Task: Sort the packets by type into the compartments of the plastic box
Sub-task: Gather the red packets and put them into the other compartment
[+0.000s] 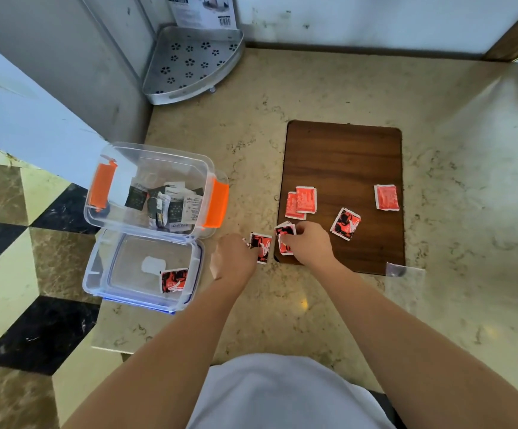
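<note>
We judge the sort about half done: dark packets (pixel 171 205) fill the plastic box (pixel 155 168), while our left hand (pixel 233 258) and right hand (pixel 307 243) each pinch red-black packets (pixel 345 224), 3 red packets (pixel 386 197) left on the board (pixel 344 156).

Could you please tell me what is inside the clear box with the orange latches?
The clear box holds a pile of dark and white packets; whatever lies beneath that pile is hidden.
</note>
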